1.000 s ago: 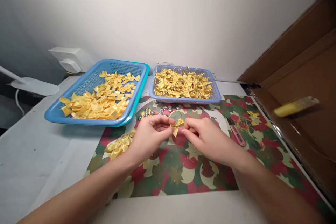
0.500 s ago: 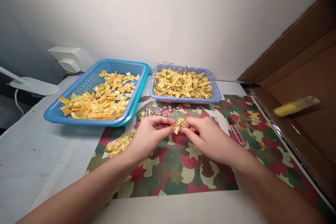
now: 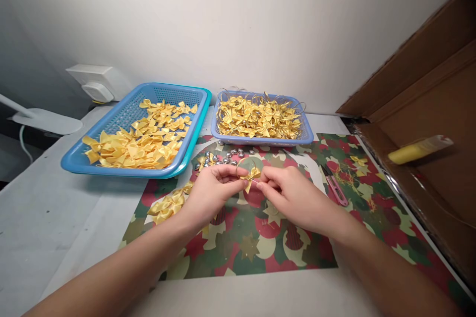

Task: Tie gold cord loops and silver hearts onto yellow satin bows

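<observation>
Between my two hands is a yellow satin ribbon bow [image 3: 254, 174], with a thin gold loop [image 3: 246, 160] standing up behind it. My left hand [image 3: 210, 192] pinches the bow's left side between thumb and fingers. My right hand [image 3: 297, 197] is closed at the bow's right side, thumb against forefinger, on a thin pale strand that runs from the bow. Just beyond my left hand lie several small silver bells [image 3: 226, 160]. Loose yellow bows [image 3: 169, 204] lie beside my left wrist.
A blue basket [image 3: 111, 172] of yellow bows stands at the left. At the back, a lilac basket [image 3: 260, 141] holds looped bows. A pink cutter [image 3: 337, 191] and thread scraps [image 3: 345, 178] lie right on the patterned sheet [image 3: 249, 262]. Cardboard [image 3: 427, 94] bounds the right side.
The bow has turned slightly in my fingers, and its gold loop shows more plainly. My right hand has shifted a touch to the left.
</observation>
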A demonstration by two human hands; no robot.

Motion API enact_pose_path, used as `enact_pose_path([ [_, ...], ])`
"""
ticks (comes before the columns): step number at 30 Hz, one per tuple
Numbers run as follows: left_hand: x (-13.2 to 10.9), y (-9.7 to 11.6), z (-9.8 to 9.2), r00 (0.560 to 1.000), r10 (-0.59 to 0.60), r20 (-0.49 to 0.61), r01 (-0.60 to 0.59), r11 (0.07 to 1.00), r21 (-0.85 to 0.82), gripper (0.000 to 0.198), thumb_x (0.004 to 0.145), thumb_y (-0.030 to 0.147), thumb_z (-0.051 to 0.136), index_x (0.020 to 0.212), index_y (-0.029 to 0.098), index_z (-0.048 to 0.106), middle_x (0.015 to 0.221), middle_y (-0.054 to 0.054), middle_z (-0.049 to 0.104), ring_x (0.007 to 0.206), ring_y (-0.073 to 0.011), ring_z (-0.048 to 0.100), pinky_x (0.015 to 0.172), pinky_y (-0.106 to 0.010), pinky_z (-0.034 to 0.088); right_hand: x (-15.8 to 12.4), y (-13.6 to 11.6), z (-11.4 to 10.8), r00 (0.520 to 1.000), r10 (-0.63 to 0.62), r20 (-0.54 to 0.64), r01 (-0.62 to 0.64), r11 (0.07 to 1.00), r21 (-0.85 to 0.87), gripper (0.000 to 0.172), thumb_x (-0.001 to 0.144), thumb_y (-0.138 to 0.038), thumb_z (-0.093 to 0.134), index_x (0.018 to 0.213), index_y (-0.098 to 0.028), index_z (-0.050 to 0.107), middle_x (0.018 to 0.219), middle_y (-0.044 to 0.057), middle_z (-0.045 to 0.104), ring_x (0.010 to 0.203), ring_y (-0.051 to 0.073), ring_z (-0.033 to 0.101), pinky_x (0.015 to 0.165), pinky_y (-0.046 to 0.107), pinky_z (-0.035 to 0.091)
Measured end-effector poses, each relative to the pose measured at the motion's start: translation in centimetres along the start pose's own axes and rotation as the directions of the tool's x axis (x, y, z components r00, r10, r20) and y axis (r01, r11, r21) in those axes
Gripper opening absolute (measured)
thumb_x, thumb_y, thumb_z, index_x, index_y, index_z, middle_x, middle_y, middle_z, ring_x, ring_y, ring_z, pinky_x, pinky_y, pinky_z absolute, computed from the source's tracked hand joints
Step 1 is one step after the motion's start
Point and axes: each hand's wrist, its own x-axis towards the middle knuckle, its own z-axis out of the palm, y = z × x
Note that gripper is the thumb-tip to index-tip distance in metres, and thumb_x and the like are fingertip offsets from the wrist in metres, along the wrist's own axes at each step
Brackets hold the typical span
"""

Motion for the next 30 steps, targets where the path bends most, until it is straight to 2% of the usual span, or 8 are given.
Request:
enact_pose_path([
  [8, 0.17, -0.40, -0.22, 1.000, -0.003, 0.007, 0.002, 1.000, 0.020, 0.012, 0.066, 0.020, 0.077, 0.078, 0.016, 0.077, 0.069, -0.001, 0.074, 0.063, -0.0100, 0.064, 0.060, -0.017, 0.049, 0.09, -0.15, 0.20, 1.000, 0.011, 0.016, -0.012, 1.000, 0.026, 0.030, 0.094, -0.023, 0.047, 0.065, -0.018, 0.042, 0.053, -0.006, 0.041, 0.047, 0.008, 0.032, 0.044, 0.023, 0.025],
  [13, 0.42, -0.57, -0.09, 0.999, -0.033, 0.018, 0.034, 0.996, -0.086, 0.015, 0.068, 0.021, 0.077, 0.082, 0.015, 0.077, 0.080, -0.005, 0.077, 0.069, -0.0120, 0.068, 0.067, -0.020, 0.053, 0.04, -0.12, 0.16, 1.000, 0.014, 0.025, -0.015, 1.000, 0.015, 0.027, 0.094, -0.022, 0.046, 0.067, -0.018, 0.047, 0.053, -0.006, 0.042, 0.048, 0.009, 0.033, 0.045, 0.024, 0.025],
  [18, 0.42, -0.50, 0.05, 0.996, -0.086, 0.028, 0.090, 0.979, -0.182, 0.022, 0.065, 0.016, 0.080, 0.086, 0.014, 0.074, 0.079, -0.005, 0.076, 0.070, -0.0116, 0.070, 0.065, -0.017, 0.053, 0.04, -0.18, 0.11, 1.000, 0.013, 0.027, -0.014, 1.000, 0.028, 0.025, 0.093, -0.021, 0.046, 0.068, -0.018, 0.048, 0.055, -0.005, 0.043, 0.048, 0.008, 0.034, 0.045, 0.024, 0.025],
  [24, 0.46, -0.57, -0.06, 0.993, -0.109, 0.047, 0.117, 0.961, -0.250, 0.021, 0.074, 0.013, 0.074, 0.094, 0.014, 0.069, 0.080, -0.004, 0.076, 0.067, -0.0092, 0.069, 0.066, -0.016, 0.055, 0.05, -0.12, 0.12, 1.000, 0.009, 0.019, -0.009, 1.000, 0.003, 0.028, 0.093, -0.022, 0.046, 0.066, -0.018, 0.044, 0.054, -0.006, 0.042, 0.047, 0.008, 0.032, 0.044, 0.023, 0.024],
  [30, 0.46, -0.50, -0.01, 0.990, -0.123, 0.069, 0.139, 0.941, -0.309, 0.024, 0.073, 0.007, 0.072, 0.096, 0.014, 0.066, 0.079, -0.003, 0.075, 0.064, -0.0090, 0.069, 0.065, -0.017, 0.055, 0.06, 0.01, 0.22, 1.000, 0.001, 0.012, -0.002, 1.000, 0.022, 0.028, 0.093, -0.021, 0.047, 0.066, -0.018, 0.043, 0.055, -0.006, 0.042, 0.048, 0.007, 0.033, 0.045, 0.023, 0.024],
])
